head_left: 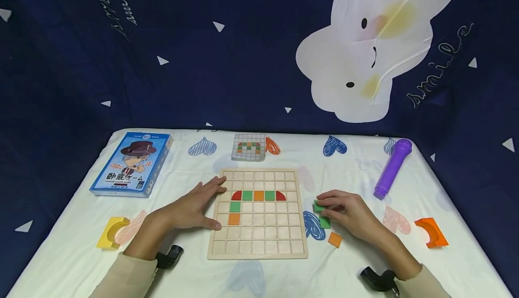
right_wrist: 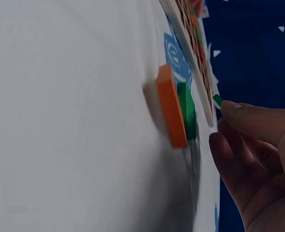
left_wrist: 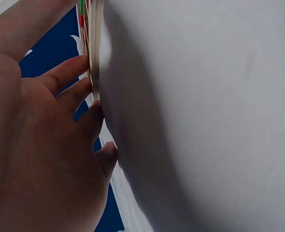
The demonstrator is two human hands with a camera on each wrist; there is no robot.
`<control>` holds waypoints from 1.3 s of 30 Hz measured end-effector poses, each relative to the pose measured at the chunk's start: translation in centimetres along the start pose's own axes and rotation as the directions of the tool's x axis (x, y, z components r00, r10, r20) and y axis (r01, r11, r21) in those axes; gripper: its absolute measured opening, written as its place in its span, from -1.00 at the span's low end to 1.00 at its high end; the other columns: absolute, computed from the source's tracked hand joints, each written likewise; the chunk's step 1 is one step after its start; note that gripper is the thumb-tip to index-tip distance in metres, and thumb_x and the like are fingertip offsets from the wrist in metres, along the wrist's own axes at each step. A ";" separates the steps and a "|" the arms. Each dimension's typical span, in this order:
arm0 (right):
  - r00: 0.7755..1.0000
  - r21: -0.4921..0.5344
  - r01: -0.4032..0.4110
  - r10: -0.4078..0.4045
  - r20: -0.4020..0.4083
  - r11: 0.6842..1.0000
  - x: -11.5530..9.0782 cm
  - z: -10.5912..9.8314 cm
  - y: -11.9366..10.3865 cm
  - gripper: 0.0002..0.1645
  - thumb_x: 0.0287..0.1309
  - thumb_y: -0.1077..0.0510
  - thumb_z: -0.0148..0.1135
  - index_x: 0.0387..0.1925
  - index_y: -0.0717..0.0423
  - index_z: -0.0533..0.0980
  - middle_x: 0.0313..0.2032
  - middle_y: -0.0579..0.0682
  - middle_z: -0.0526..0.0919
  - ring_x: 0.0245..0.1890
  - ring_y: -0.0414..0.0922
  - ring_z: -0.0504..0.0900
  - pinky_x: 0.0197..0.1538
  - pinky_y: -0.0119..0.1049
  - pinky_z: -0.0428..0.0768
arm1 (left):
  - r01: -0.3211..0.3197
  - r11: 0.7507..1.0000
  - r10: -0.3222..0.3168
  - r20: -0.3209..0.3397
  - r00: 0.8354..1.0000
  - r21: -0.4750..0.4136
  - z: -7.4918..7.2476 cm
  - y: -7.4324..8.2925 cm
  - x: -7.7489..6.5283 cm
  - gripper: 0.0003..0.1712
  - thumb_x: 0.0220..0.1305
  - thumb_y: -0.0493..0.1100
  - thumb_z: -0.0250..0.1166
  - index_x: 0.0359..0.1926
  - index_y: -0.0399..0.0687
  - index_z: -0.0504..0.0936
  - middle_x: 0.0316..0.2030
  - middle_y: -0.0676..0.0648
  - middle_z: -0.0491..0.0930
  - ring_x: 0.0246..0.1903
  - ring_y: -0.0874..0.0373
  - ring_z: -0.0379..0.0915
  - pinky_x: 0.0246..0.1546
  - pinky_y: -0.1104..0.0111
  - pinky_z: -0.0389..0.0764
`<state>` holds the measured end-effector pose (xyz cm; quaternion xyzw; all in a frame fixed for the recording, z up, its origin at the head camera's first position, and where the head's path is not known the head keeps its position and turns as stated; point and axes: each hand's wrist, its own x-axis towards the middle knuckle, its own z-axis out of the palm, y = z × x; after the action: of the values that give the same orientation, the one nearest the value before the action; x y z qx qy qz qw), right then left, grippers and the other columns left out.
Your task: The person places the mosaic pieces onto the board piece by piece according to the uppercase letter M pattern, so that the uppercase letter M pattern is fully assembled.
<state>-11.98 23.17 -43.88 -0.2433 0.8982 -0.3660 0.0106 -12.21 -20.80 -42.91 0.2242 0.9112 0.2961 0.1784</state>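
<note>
A wooden grid board lies mid-table. Its third row holds red quarter-round pieces at both ends, with green and orange squares between; a green square and an orange square sit below at the left. My left hand rests at the board's left edge, fingers spread and thumb touching the rim. To the right of the board, my right hand pinches a green block between thumb and fingers. Another green block and an orange block lie on the cloth just under that hand.
Behind the board lies a small pattern card. A blue game box is at the back left and a purple cylinder at the back right. A yellow arch block and an orange arch block lie at the sides.
</note>
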 end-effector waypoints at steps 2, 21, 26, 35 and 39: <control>1.000 0.014 0.005 -0.005 0.006 1.000 0.2 0.3 -0.2 -0.73 0.12 0.24 0.47 -0.10 0.02 0.77 -0.02 -0.10 0.79 -0.03 -0.27 0.74 -0.13 -0.48 0.73 | 0.001 1.000 -0.001 0.000 1.000 -0.001 0.0 0.0 0.0 0.09 -0.04 0.27 0.57 0.41 -0.12 0.34 0.64 -0.18 -0.02 0.64 -0.21 -0.19 0.63 -0.22 -0.17; 0.995 0.082 0.026 -0.034 0.097 0.996 4.1 3.6 -3.8 -0.76 0.18 0.21 0.44 -0.09 0.06 0.77 0.05 -0.06 0.78 -0.01 -0.13 0.77 -0.15 -0.47 0.73 | 0.012 1.000 -0.012 0.009 1.000 0.008 0.0 0.0 0.1 0.10 -0.04 0.28 0.56 0.41 -0.12 0.33 0.64 -0.16 -0.03 0.65 -0.21 -0.19 0.63 -0.21 -0.17; 0.989 0.119 0.041 -0.057 0.134 0.992 5.1 4.9 -4.6 -0.75 0.19 0.20 0.44 -0.07 0.07 0.76 0.06 -0.04 0.78 0.04 -0.11 0.75 -0.14 -0.49 0.72 | 0.023 1.000 -0.023 0.015 1.000 -0.001 0.0 0.0 0.1 0.11 -0.05 0.28 0.57 0.42 -0.12 0.32 0.65 -0.16 -0.05 0.65 -0.20 -0.20 0.63 -0.21 -0.18; 0.982 0.159 0.053 -0.080 0.173 0.986 6.2 7.0 -6.3 -0.74 0.21 0.20 0.42 -0.05 0.07 0.76 0.04 -0.07 0.77 0.07 -0.13 0.73 -0.10 -0.49 0.70 | 0.011 1.000 -0.011 0.008 1.000 0.009 0.0 -0.1 0.1 0.10 -0.04 0.27 0.57 0.41 -0.14 0.33 0.64 -0.16 -0.02 0.64 -0.21 -0.18 0.63 -0.21 -0.16; 0.982 0.135 0.068 -0.090 0.164 0.989 6.5 7.7 -6.8 -0.75 0.20 0.19 0.43 -0.07 0.06 0.76 0.01 -0.10 0.76 0.04 -0.16 0.71 -0.09 -0.50 0.69 | 0.009 1.000 -0.009 0.008 1.000 0.014 0.0 -0.1 0.2 0.10 -0.04 0.27 0.57 0.41 -0.14 0.34 0.64 -0.16 -0.01 0.64 -0.21 -0.17 0.63 -0.22 -0.15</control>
<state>-13.30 11.03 -43.99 -0.3078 0.8582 -0.4011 0.0880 -12.42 -20.77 -43.06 0.2226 0.9135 0.2881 0.1817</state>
